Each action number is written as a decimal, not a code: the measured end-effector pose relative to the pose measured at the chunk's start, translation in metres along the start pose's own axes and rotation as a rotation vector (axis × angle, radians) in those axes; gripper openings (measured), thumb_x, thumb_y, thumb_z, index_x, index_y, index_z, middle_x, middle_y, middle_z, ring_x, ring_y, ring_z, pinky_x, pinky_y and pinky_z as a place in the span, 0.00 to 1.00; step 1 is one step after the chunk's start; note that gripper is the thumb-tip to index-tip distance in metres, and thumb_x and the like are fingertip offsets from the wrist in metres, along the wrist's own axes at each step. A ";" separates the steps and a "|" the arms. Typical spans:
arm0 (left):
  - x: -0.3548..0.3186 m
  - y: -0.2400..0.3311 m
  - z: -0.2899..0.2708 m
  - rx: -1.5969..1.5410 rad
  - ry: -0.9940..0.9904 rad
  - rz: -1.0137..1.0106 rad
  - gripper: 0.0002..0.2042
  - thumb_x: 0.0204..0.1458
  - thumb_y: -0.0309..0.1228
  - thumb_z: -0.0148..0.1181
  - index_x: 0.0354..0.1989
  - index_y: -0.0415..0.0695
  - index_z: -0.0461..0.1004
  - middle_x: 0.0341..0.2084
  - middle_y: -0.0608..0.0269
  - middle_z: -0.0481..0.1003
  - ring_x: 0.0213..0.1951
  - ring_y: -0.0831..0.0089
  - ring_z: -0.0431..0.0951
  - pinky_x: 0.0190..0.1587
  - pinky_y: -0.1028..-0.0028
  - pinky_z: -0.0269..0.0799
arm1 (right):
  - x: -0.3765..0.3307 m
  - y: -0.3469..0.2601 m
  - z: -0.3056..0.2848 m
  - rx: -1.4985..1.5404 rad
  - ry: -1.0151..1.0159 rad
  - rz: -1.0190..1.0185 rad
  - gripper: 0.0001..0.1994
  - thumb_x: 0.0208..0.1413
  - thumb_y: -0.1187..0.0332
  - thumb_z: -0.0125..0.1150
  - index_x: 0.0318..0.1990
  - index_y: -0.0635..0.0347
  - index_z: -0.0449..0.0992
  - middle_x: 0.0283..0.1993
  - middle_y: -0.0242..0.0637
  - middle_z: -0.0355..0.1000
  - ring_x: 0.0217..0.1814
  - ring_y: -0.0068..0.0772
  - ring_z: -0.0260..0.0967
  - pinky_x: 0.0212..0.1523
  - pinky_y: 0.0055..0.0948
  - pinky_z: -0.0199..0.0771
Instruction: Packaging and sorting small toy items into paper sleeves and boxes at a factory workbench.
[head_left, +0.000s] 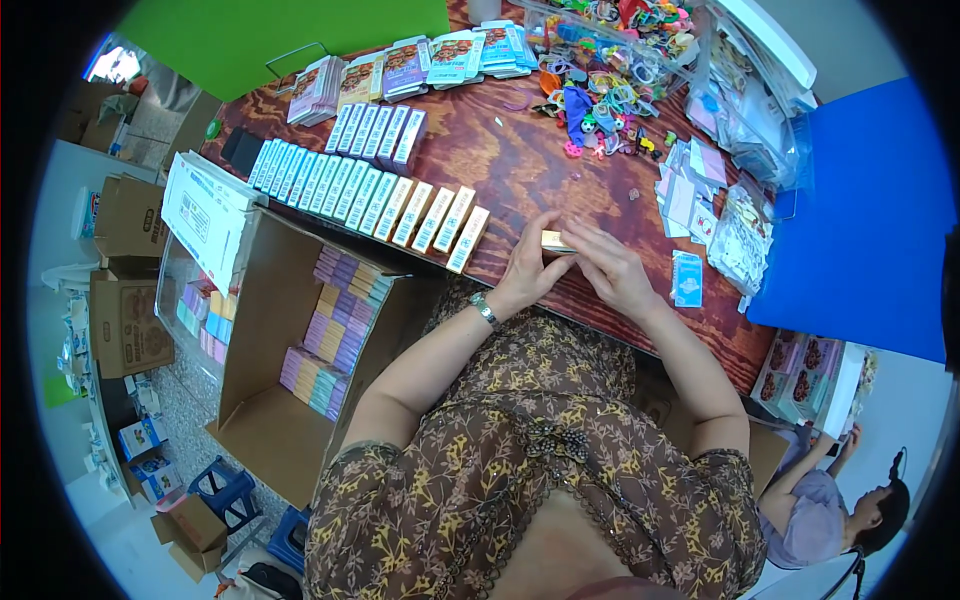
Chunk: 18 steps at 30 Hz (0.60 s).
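Note:
Near the front edge of the wooden table, a small yellow-edged carton (553, 240) sits between my two hands. My left hand (522, 274) grips it from the left, with thumb and fingers around it. From the other side, my right hand (612, 264) closes over it, its fingers together and covering much of the box. To the left of my hands, a row of small upright cartons (350, 192) runs along the table edge, yellow-edged ones nearest me and green and blue ones farther off. A shorter row of purple and blue cartons (378, 135) stands behind it.
Flat folded cartons (405, 68) lie in stacks at the back. Colourful small toys (600, 100) heap up behind my hands. Cards (688, 185) and plastic bags lie right. An open cardboard box (262, 350) with packed cartons stands lower left. Another person (815, 505) sits lower right.

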<state>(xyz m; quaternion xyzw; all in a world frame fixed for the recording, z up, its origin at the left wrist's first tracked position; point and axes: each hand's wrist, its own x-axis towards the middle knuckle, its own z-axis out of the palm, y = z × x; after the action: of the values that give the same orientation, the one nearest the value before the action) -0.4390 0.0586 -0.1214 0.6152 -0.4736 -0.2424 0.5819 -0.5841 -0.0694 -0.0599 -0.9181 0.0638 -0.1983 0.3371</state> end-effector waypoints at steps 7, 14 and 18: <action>0.000 0.002 -0.001 0.009 -0.017 -0.002 0.38 0.51 0.25 0.69 0.68 0.36 0.54 0.60 0.41 0.65 0.61 0.48 0.69 0.62 0.60 0.66 | -0.003 0.008 0.010 -0.288 0.093 -0.253 0.22 0.52 0.79 0.62 0.57 0.61 0.78 0.62 0.45 0.73 0.64 0.50 0.71 0.63 0.41 0.76; -0.005 0.005 -0.015 0.374 0.082 0.479 0.31 0.51 0.19 0.64 0.66 0.34 0.63 0.61 0.40 0.67 0.57 0.46 0.73 0.59 0.57 0.72 | -0.004 0.010 0.016 -0.326 0.146 -0.304 0.21 0.53 0.79 0.60 0.56 0.60 0.78 0.61 0.44 0.74 0.62 0.49 0.73 0.61 0.40 0.78; 0.003 0.017 -0.019 0.420 0.096 0.462 0.26 0.53 0.19 0.62 0.62 0.34 0.68 0.60 0.40 0.68 0.56 0.44 0.74 0.56 0.56 0.74 | 0.004 0.006 0.018 -0.267 0.199 -0.254 0.21 0.54 0.80 0.61 0.56 0.60 0.77 0.60 0.45 0.74 0.59 0.48 0.74 0.57 0.39 0.78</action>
<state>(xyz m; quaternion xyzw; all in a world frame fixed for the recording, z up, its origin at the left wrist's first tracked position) -0.4262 0.0673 -0.1001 0.6089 -0.6123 0.0287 0.5035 -0.5731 -0.0641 -0.0753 -0.9313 0.0063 -0.3186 0.1766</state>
